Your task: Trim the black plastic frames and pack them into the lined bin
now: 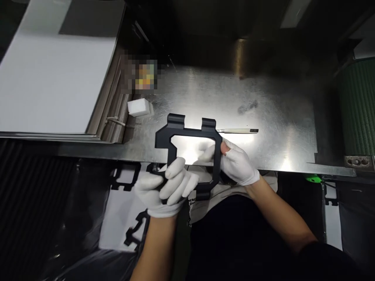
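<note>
A black frame-shaped part [218, 156] with a large opening and two curved tabs on its far edge is held up over the near edge of the metal table. My left hand [170, 185], in a white glove, has its fingers wrapped round the part's lower left side. On the right side my right hand [238, 162] grips the same part; its glove leaves the thumb tip bare. Beyond the part, a knife-like tool with a pale handle [240, 131] lies on the table, its left end hidden behind the part.
A tall stack of white and grey sheets [58, 78] stands at the left, with a small white block [138, 107] beside it. Below the table edge, similar black frames [125, 175] lie with white sheets in a dark-lined container. A green ribbed surface [357, 105] is at the right.
</note>
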A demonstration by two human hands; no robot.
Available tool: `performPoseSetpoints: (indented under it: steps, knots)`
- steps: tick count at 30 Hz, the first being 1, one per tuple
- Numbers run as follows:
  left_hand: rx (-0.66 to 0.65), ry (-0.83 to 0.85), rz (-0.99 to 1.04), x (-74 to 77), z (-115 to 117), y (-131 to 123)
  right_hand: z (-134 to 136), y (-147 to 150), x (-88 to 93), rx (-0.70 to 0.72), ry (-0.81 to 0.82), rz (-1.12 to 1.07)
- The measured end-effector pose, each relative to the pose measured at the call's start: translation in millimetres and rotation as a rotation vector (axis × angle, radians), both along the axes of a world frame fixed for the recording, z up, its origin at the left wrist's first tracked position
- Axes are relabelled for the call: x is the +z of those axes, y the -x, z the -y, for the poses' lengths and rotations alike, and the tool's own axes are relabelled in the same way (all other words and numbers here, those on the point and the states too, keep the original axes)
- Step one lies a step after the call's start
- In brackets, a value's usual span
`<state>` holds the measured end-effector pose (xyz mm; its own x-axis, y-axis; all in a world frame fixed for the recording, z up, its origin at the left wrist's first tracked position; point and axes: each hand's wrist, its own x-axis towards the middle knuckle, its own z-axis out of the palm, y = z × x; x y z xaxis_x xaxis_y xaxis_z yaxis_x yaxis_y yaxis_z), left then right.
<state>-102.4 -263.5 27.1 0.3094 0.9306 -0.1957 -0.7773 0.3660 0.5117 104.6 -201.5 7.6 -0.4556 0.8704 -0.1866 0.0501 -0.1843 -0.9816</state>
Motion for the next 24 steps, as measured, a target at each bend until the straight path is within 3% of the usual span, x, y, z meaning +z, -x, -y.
performPoseSetpoints:
  steps: [3, 6, 11, 14, 16, 18, 20, 22, 24]
  knots:
    - [0.012, 0.000, 0.016, -5.6, 7, -7, 14, 4, -7.1, 0.079, 0.220, -0.242]
    - [0.111, 0.049, 0.028, -6.1, 12, -9, 21, 4, -8.0, 0.160, 0.315, -0.251]
    - [0.165, 0.052, 0.005, -7.9, 15, -7, 20, 8, -11.9, -0.116, 0.306, -0.168]
    - [0.146, 0.030, 0.001, -10.0, 17, -4, 19, 10, -11.4, 0.026, 0.209, -0.107]
    - [0.131, 0.001, -0.046, -7.9, 21, 0, 20, 9, -5.7, 0.072, 0.079, 0.126]
    - [0.123, -0.047, -0.144, -1.4, 26, 3, 22, 8, 4.2, -0.092, -0.081, 0.403]
    - [0.120, -0.063, -0.318, 8.9, 32, 2, 22, 10, 16.8, -0.250, -0.175, 0.483]
    - [0.107, -0.015, -0.586, 20.8, 36, -2, 22, 15, 29.7, -0.147, -0.143, 0.351]
    - [0.100, 0.070, -0.885, 31.1, 37, -10, 20, 23, 40.0, 0.122, -0.038, 0.177]
